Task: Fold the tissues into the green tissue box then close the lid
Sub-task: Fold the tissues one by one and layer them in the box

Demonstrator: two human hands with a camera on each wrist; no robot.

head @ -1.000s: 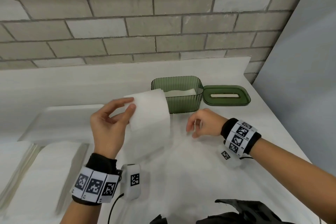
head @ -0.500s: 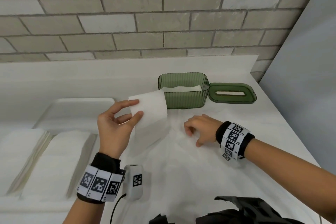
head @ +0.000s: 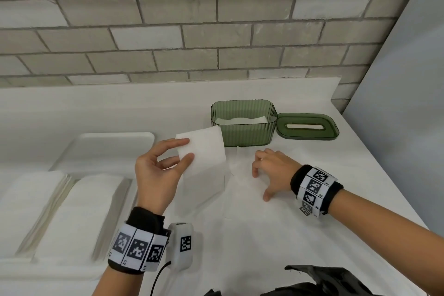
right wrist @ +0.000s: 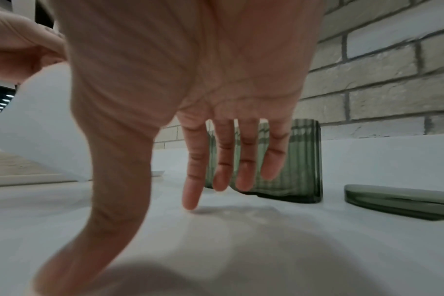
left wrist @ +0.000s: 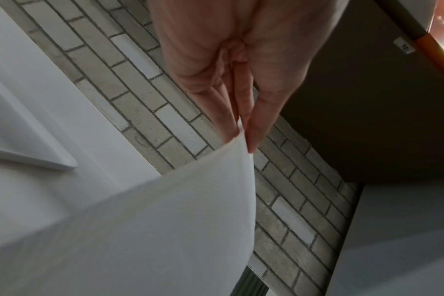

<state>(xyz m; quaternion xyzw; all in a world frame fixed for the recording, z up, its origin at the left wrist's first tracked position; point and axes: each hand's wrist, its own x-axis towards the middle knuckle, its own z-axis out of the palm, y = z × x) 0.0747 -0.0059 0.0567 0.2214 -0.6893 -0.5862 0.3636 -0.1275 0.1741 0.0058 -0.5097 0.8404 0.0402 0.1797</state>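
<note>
White tissue (head: 204, 151) half lifted, curling at 9 o'clock of my open green box (head: 243, 125), my left hand (head: 156, 175) pinching its edge, my right hand (head: 271, 170) spread, fingertips (right wrist: 190, 204) pressing it flat.

- Left hand (head: 156, 173) raised, palm toward the wearer, wrist bent back. Thumb and forefinger extended, closed in a pinch on the near corner of a tissue (head: 201, 151) — the other fingers half curled behind.
- Left wrist view: fingers (left wrist: 256, 128) straight and pressed together at the tips, sheet edge caught between them.
- Right hand (head: 274, 170) low, palm down, fingers spread and pointing down.
- Right wrist view: index fingertip (right wrist: 190, 202) touches the surface; the other fingers hang just above it, thumb splayed out to the side.
- Both wrists carry black bands with square printed markers.
</note>
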